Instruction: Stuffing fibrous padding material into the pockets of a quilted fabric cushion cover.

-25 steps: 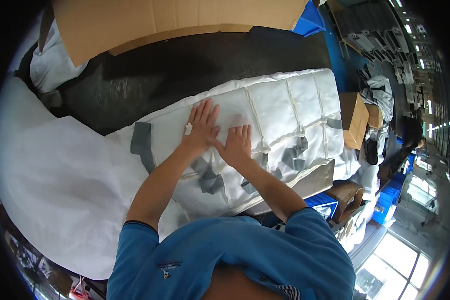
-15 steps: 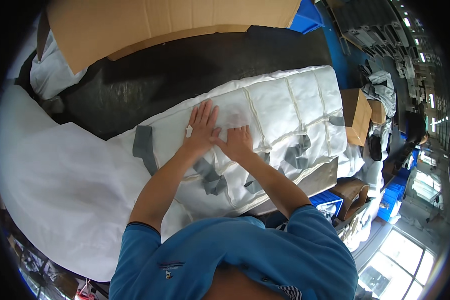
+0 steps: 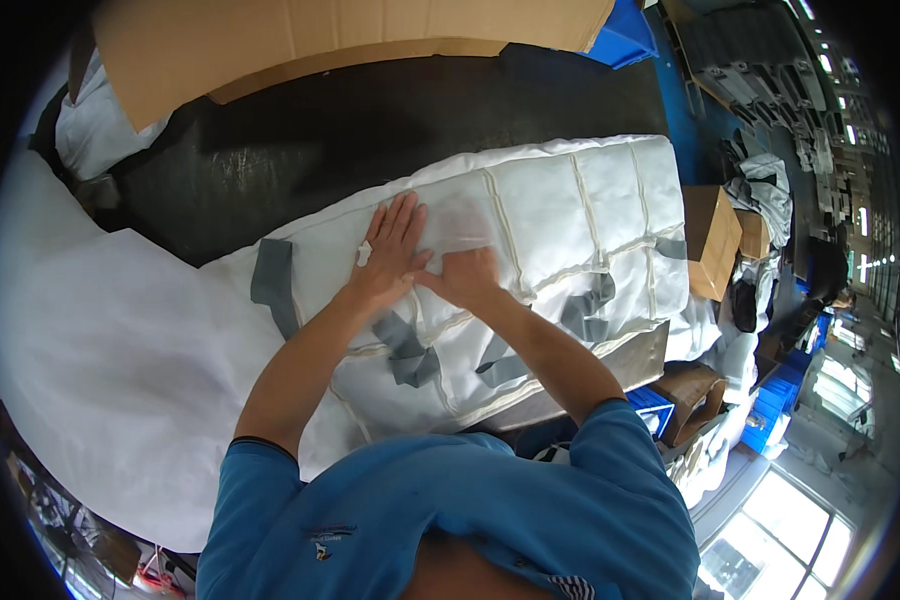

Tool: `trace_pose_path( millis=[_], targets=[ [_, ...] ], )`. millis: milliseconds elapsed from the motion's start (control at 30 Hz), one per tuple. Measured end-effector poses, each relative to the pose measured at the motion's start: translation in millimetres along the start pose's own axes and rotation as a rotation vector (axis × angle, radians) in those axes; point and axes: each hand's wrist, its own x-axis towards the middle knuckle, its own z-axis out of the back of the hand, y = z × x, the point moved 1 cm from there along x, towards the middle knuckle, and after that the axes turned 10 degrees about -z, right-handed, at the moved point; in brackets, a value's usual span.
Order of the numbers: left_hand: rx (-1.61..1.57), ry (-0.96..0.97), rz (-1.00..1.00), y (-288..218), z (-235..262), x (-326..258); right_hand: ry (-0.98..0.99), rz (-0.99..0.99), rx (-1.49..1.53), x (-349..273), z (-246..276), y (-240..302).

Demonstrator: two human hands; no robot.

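Observation:
A long white quilted fabric piece with cream seams lies across the dark work table. Flat on its middle rests my left hand, fingers stretched out, with a small white patch near the little finger. Beside it, thumb close to the left thumb, my right hand has its fingers curled down at the near edge of a translucent plastic film. The fingertips are hidden, but they seem to pinch that edge. Grey straps are sewn along the near half of the piece, under and between my forearms.
More white fabric spreads over the left side. A large cardboard sheet lies at the far edge of the dark table. To the right stand cardboard boxes, a blue crate and bundled fabric.
My right fingers have curled in more tightly, and more of the film shows beyond them. My left hand stays flat; both hands shift slightly left in the picture.

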Motion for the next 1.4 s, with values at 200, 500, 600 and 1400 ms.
trace_pose_path(
  millis=[200, 500, 600, 1400],
  targets=[
    [0.084, -0.023, -0.019, 3.4, 1.1, 0.5, 0.308, -0.242, 0.122, 25.9, -8.8, -0.6],
    [0.088, 0.082, 0.034, 1.1, 3.6, 5.8, 0.385, -0.563, 0.073, 24.3, -5.8, 15.5],
    [0.124, 0.050, 0.045, 3.8, 6.1, -2.7, 0.194, -0.252, 0.199, 2.7, 4.0, 16.3],
    [-0.018, 0.061, 0.078, -214.1, -77.0, -42.8, 0.336, 0.030, -0.120, -229.7, 19.7, -209.6]
  ],
)
